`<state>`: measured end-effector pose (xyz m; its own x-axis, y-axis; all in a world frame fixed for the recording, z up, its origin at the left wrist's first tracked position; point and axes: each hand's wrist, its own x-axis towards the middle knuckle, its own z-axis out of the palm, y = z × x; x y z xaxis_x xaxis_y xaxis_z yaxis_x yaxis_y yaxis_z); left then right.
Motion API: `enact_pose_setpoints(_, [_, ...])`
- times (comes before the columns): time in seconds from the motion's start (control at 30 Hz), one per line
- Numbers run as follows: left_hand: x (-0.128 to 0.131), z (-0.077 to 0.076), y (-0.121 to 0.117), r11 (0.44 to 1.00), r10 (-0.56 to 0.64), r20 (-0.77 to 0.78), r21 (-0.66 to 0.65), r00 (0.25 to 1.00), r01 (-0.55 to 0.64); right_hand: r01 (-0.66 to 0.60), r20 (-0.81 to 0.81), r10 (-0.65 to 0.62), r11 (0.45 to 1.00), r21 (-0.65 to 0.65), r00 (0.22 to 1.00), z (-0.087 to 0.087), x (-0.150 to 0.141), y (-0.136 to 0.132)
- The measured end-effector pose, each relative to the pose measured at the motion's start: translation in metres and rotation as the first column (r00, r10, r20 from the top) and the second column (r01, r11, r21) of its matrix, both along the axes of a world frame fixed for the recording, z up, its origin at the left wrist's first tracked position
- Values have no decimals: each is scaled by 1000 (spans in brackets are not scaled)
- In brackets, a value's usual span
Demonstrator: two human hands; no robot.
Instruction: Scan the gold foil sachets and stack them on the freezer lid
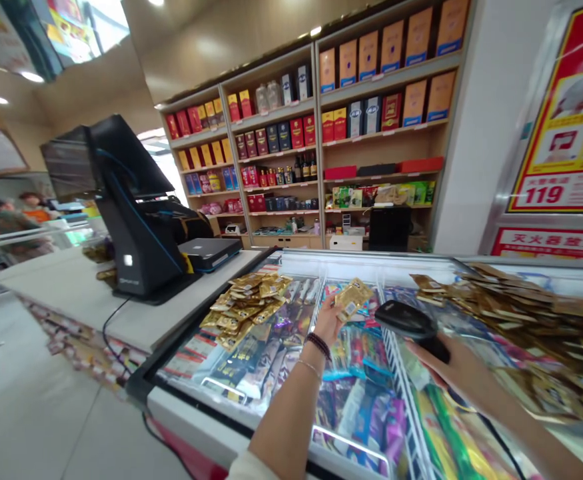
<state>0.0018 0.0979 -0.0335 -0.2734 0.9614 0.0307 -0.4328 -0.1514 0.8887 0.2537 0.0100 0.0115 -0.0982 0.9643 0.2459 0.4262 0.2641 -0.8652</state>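
My left hand [328, 321], with a dark bead bracelet at the wrist, grips a small gold packet [353, 299] by its left edge. A pale printed label shows on the packet. In my right hand [454, 369] is a black handheld barcode scanner [407, 319], its head turned toward the packet, a short gap between them. Both hands are over the glass top of a chest freezer [196, 399]. On the glass to the left lies a heap of gold packets [244, 303]. A larger, browner-looking pile of packets [531, 313] spreads over the right side.
Wrapped ice creams [356, 407] lie under the glass, parted by white wire dividers. Left of the freezer, a counter [66, 287] bears a black checkout terminal [136, 253]. Shelves [276, 153] of boxed goods line the back wall. The scanner's cable [501, 440] trails below my right arm.
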Motion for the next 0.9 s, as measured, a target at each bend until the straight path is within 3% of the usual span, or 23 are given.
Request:
enact_pose_setpoints(0.13, [-2, 2, -1, 998, -49, 57, -36, 997, 51, 8, 28, -7, 1000, -22, 1000, 2, -1, -2])
enact_pose_setpoints(0.33, [-3, 0, 0, 998, -61, 25, -26, 998, 62, -27, 55, 28, 999, -17, 998, 8, -9, -10])
enact_pose_setpoints(0.9, [-4, -8, 4, 999, -22, -17, 38, 1000, 23, -54, 37, 56, 997, -49, 998, 6, -13, -15])
